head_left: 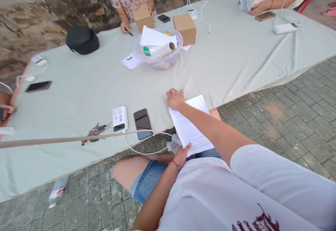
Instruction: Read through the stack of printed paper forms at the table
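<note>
A printed sheet of paper (pixel 194 129) lies partly on the table edge and partly over my lap. My left hand (pixel 181 155), with a red bracelet at the wrist, grips its lower edge, thumb on top and fingers hidden beneath. Stretched across the page, my right hand (pixel 175 99) rests at its upper left corner on the cloth, thumb apart from the slightly bent fingers. To the left of the paper lie a dark smartphone (pixel 143 124), a white power bank (pixel 120 119) with a cable, and a bunch of keys (pixel 96 132).
A plastic basin (pixel 160 63) of papers and a roll stands mid-table on the pale cloth (pixel 91 94). Cardboard boxes (pixel 184 29), a black case (pixel 82 40) and another phone (pixel 38 86) lie around. Other people sit across and at the ends. A strap (pixel 52 141) crosses the view.
</note>
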### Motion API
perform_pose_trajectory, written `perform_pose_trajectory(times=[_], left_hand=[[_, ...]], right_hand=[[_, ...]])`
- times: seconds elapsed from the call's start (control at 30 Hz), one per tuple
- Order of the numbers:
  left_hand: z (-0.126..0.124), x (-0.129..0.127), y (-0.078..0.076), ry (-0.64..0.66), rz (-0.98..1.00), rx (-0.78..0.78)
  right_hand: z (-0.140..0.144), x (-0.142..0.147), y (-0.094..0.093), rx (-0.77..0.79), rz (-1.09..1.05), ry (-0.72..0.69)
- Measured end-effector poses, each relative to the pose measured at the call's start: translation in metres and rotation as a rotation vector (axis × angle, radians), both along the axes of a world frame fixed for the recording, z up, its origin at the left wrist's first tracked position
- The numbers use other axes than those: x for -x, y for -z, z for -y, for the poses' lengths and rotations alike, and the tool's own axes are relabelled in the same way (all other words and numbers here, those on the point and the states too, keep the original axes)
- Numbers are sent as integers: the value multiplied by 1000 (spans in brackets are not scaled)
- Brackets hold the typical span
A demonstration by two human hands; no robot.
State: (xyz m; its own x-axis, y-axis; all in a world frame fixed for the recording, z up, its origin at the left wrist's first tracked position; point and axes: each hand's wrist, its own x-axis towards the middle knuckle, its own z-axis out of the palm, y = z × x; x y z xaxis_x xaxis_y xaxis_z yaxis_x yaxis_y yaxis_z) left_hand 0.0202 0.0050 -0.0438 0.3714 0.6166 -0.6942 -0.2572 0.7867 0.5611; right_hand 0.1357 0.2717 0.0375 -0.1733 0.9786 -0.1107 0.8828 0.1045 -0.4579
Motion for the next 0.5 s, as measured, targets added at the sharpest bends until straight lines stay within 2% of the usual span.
perform_pose_trajectory(times=[0.5], left_hand=[[-2, 1, -7, 35, 21, -34]], right_hand=[[-4, -2, -5, 19, 5, -21]])
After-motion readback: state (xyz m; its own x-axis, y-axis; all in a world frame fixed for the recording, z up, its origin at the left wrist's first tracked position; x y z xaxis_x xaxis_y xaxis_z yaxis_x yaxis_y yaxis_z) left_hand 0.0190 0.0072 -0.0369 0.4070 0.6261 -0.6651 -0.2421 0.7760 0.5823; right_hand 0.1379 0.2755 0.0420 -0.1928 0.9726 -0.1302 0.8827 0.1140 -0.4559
